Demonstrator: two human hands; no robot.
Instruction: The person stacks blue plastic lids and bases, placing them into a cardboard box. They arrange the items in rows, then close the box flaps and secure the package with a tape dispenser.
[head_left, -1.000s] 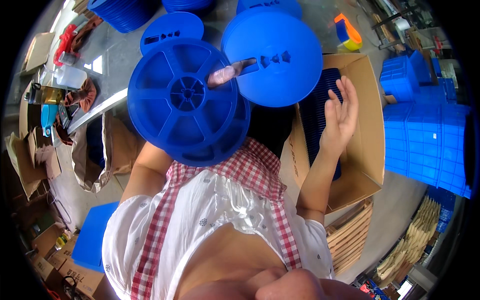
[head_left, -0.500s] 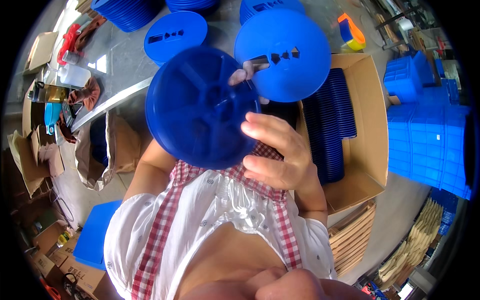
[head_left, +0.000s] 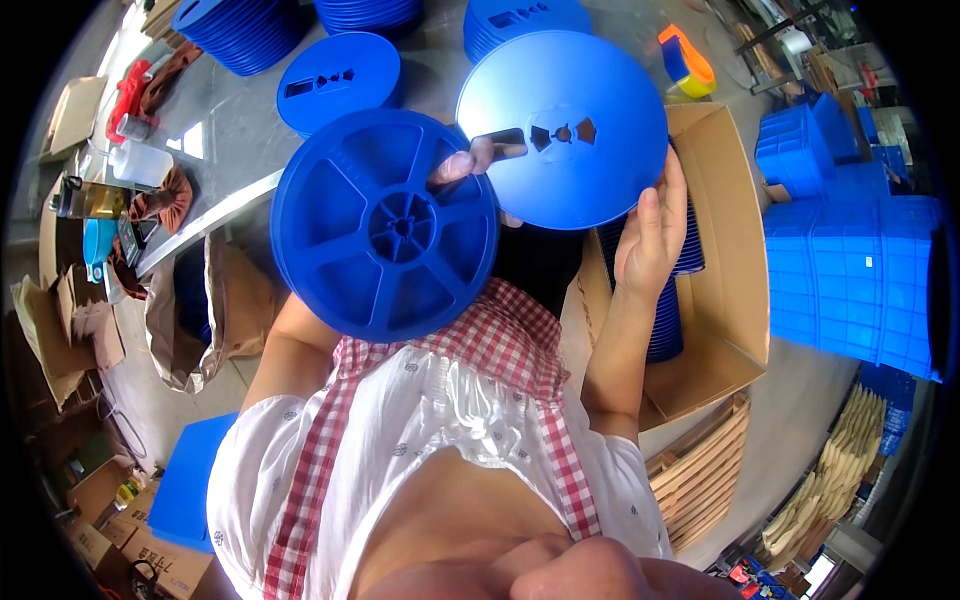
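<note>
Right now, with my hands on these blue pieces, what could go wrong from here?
The left hand, partly hidden, grips the spoked blue reel near its edge, so the reel might tilt or slip.
Its fingers sit by the slot of the smooth blue disc and could get pinched.
The right hand is at the disc's rim; a slip could drop the disc toward the open cardboard box.

Pinching a spoked blue reel [head_left: 395, 265] and a slotted blue disc [head_left: 575, 175] with the left-hand grip [head_left: 460, 166]; holding the right-hand grip [head_left: 650, 238] at the disc's edge, near a cardboard carton [head_left: 732, 235] and gray tabletop [head_left: 235, 118].
</note>
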